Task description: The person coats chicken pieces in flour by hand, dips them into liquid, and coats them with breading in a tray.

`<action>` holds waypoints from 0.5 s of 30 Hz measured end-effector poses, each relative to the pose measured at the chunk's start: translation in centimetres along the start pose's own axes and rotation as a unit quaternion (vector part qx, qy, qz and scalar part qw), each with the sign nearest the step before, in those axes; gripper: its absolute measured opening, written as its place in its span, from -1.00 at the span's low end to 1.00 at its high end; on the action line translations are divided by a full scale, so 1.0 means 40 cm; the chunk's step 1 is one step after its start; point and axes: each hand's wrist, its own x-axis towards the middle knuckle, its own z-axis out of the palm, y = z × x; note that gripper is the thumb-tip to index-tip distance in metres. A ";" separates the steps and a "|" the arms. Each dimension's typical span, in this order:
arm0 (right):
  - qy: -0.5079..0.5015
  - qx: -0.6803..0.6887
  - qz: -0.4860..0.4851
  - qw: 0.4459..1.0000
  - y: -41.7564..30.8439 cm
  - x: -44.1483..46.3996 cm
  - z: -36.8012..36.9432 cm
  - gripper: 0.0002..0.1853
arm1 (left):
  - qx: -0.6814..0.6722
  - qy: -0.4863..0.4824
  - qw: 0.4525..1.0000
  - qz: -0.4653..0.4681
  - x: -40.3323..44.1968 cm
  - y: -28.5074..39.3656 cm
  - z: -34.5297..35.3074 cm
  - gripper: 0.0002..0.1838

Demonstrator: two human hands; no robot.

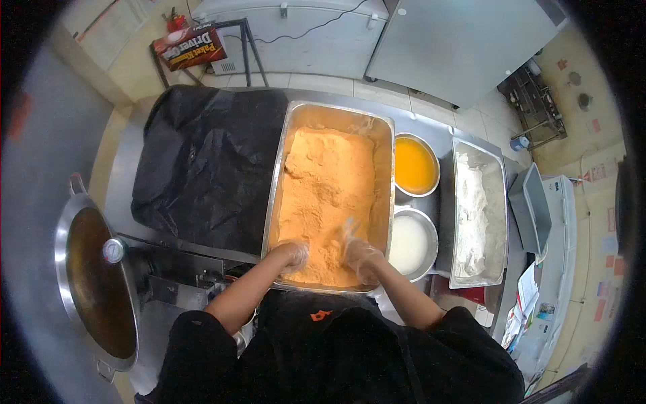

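Note:
A deep metal tray (pixel 287 141) holds orange powder (pixel 330 175), heaped higher towards its far end. Both hands wear clear gloves and are in the powder at the tray's near end. My left hand (pixel 293 255) is by the near left corner, its fingers sunk in the powder and hidden. My right hand (pixel 361 256) lies by the right wall, fingers spread and blurred by motion, with powder on the glove. Right of the tray stand a bowl of orange-yellow liquid (pixel 414 166) and a bowl of whitish liquid (pixel 408 244).
A long metal tray of white powder (pixel 472 215) stands further right. Black cloth (pixel 212 161) covers the table's left part. A large wok of dark liquid (pixel 101 283) with a round dial (pixel 113 250) is at far left. A grey bin (pixel 531 209) stands at right.

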 end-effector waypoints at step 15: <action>0.043 -0.041 -0.108 0.992 0.052 0.004 0.048 -0.72 | -0.152 0.193 0.921 -0.302 -0.163 0.208 -0.179 -0.44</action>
